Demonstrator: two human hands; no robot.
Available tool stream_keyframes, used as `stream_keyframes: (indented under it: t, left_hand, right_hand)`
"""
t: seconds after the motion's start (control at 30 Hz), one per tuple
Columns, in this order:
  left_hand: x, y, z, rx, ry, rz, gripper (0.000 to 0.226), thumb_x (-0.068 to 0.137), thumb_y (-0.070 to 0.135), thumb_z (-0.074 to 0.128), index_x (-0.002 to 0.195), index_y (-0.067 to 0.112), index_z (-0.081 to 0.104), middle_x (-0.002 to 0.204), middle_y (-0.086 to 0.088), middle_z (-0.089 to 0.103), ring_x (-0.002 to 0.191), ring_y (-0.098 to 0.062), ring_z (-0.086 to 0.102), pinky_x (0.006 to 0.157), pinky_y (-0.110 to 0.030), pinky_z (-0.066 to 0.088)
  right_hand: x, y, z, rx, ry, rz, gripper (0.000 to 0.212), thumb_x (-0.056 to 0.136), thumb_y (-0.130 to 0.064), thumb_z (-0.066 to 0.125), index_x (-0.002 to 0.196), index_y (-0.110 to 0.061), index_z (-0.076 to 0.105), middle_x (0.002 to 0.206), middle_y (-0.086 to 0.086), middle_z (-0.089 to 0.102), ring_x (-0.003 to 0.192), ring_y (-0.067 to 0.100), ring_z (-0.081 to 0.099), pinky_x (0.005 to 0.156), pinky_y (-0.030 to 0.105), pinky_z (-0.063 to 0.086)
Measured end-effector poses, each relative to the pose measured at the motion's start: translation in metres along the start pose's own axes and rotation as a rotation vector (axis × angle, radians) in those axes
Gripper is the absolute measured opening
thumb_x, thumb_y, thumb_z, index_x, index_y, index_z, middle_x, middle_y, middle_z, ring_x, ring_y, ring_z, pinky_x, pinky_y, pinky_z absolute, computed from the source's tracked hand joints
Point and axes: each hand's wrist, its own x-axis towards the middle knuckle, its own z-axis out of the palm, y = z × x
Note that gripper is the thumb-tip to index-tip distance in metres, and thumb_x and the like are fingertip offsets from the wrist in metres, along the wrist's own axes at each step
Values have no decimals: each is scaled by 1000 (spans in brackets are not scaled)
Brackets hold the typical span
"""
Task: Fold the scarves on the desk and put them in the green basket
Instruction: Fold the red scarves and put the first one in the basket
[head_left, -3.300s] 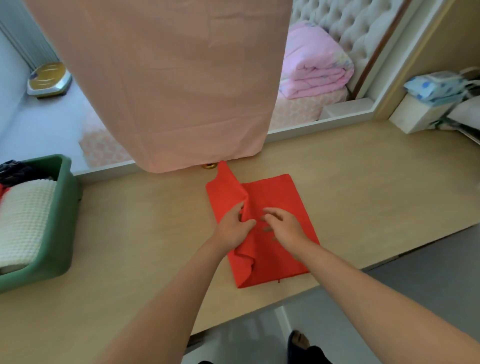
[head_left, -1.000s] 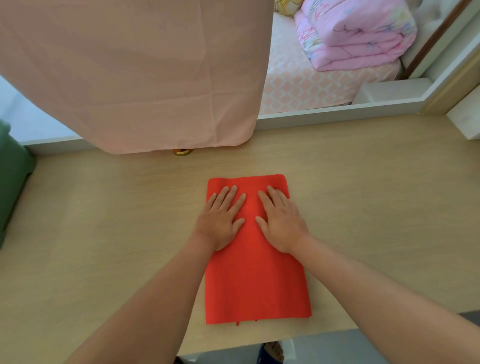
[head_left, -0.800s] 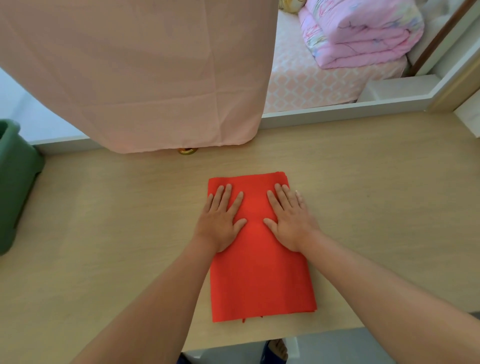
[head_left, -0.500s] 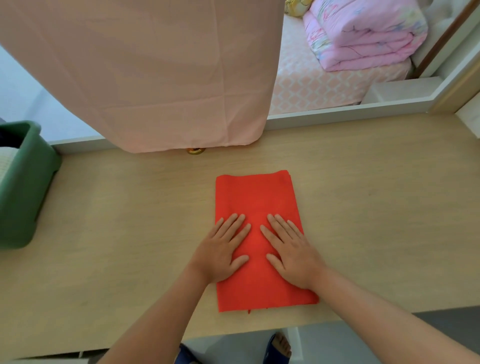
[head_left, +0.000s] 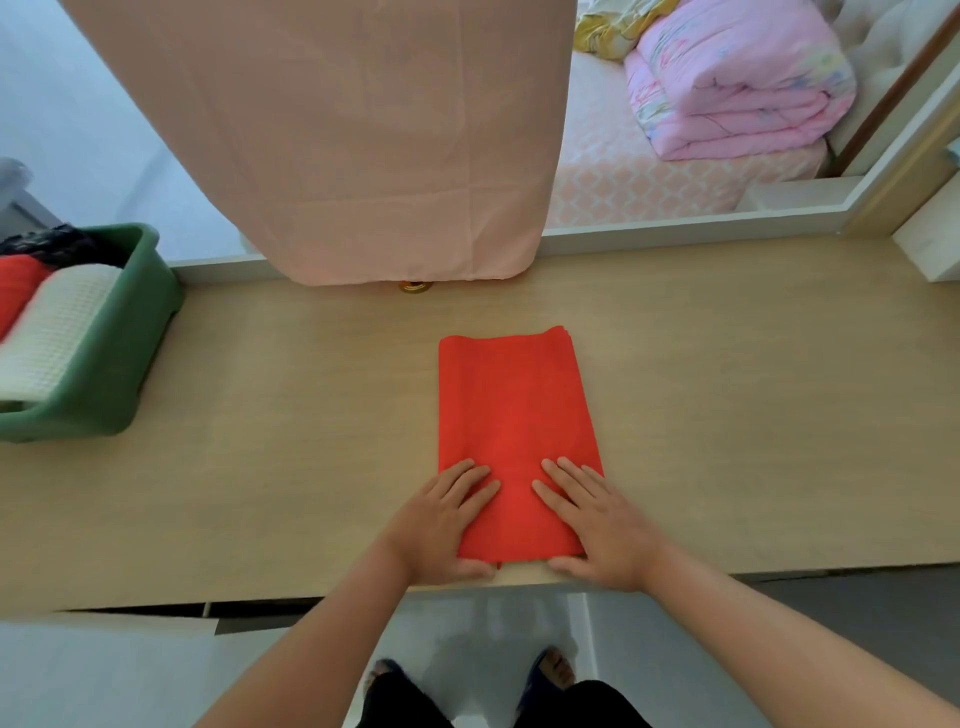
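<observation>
Two hands lie flat on the near end of a folded red scarf (head_left: 511, 410), one at each corner. The left hand (head_left: 441, 525) has its fingers straight and slightly spread on the cloth, with its thumb along the scarf's near edge. The right hand (head_left: 597, 530) mirrors it, palm down and thumb at the same edge. Neither hand grips anything; both only rest on the fabric.

The scarf is a smooth, matte, upright rectangle, slightly wider at the near end. Its far edge shows thin stacked layers at the right corner. It sits in the middle of the desk (head_left: 291, 415), its near edge close to the desk's front rim. The desk is pale wood-grain laminate.

Far off to the left on the desk stands the green basket (head_left: 130, 353), a rounded plastic tub with a thick rim. Inside it lie a cream waffle-knit roll (head_left: 57, 322), a red folded piece (head_left: 13, 286) and something dark and lacy (head_left: 47, 244).

At the far edge of the desk hangs a pale pink curtain (head_left: 337, 140), creased in squares. Beyond it, to the right, a puffy pink quilt (head_left: 737, 88) lies folded on a bed.
</observation>
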Motion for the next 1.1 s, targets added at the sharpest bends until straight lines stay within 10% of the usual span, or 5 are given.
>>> stream_keyframes:
  t: [0.17, 0.43, 0.63, 0.83, 1.1]
  left_hand:
    - [-21, 2, 9, 24, -113, 38, 121, 58, 80, 56, 155, 17, 20, 162, -8, 19, 149, -26, 15, 119, -44, 16]
    - [-45, 12, 1, -217, 125, 37, 50, 75, 42, 57, 116, 17, 71, 127, -2, 64, 119, -19, 60, 99, -30, 50]
    - [-31, 17, -46, -637, 297, -380, 15, 81, 33, 52, 75, 21, 58, 61, 6, 56, 56, -11, 51, 57, -28, 39]
    - [1, 6, -41, -600, 335, -694, 27, 88, 22, 67, 112, 14, 60, 101, -4, 64, 89, -20, 59, 77, -33, 48]
    - [23, 26, -3, 58, 302, 3, 31, 94, 27, 52, 120, 20, 67, 131, 0, 62, 126, -24, 54, 108, -41, 32]
  right_hand:
    - [-16, -10, 5, -37, -75, -13, 106, 74, -68, 55, 159, -27, 7, 164, 0, -8, 151, 18, -9, 124, 39, 1]
    - [-36, -22, 1, 118, -43, -24, 71, 81, -30, 63, 148, -18, 43, 159, 0, 31, 145, 14, 30, 118, 26, 23]
    - [-18, -33, -63, 505, 208, 248, 13, 66, -23, 53, 58, -32, 51, 67, -11, 52, 62, 11, 50, 63, 27, 38]
    - [19, -19, -78, 308, 185, 591, 40, 88, -25, 61, 128, -25, 60, 116, -4, 67, 106, 20, 63, 88, 34, 51]
    - [28, -23, -26, -148, 249, -11, 44, 92, -29, 47, 131, -15, 61, 140, 11, 56, 127, 30, 54, 101, 45, 48]
